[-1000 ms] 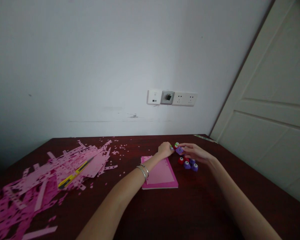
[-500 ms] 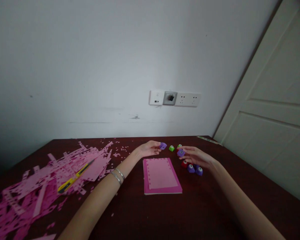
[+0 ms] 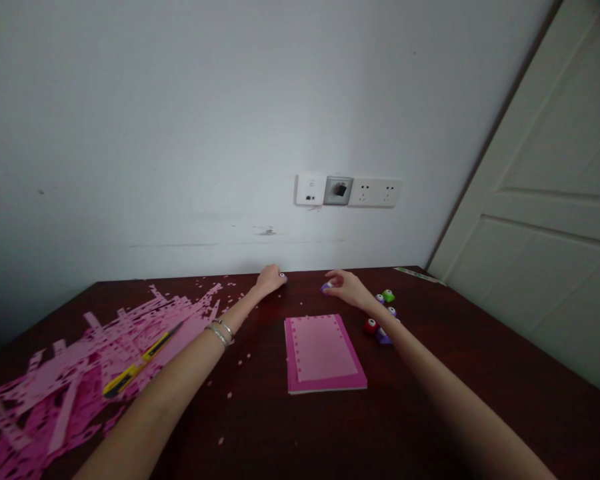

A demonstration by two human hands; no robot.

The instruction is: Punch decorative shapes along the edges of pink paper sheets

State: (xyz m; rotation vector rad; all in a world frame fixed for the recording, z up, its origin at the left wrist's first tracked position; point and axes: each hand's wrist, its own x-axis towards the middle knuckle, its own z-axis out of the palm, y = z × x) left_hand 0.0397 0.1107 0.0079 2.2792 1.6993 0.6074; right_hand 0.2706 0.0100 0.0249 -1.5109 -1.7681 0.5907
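Note:
My left hand (image 3: 269, 280) is at the far edge of the table by the wall, its fingers closed on a small purple craft punch (image 3: 283, 276) with a white top. To the right, my right hand (image 3: 349, 291) pinches another purple craft punch (image 3: 326, 287) between thumb and fingers. Nearer to me lies a light pink sheet (image 3: 325, 353) with small punched shapes along its edges, on top of a darker pink paper stack (image 3: 330, 385). Beside my right forearm sit a green punch (image 3: 389, 295), a red punch (image 3: 371, 327) and several purple ones, partly hidden by the arm.
Punched pink paper scraps (image 3: 75, 373) heap up on the left, with a yellow utility knife (image 3: 139, 365) across them. Tiny paper bits are scattered over the dark table (image 3: 260, 427). A thin ruler-like strip (image 3: 419, 275) lies at the back right. Behind rises a wall with sockets (image 3: 375, 193).
My left hand has moved left and back with its purple punch. My right hand has shifted left and away from me. The green punch now sits among the others on the right.

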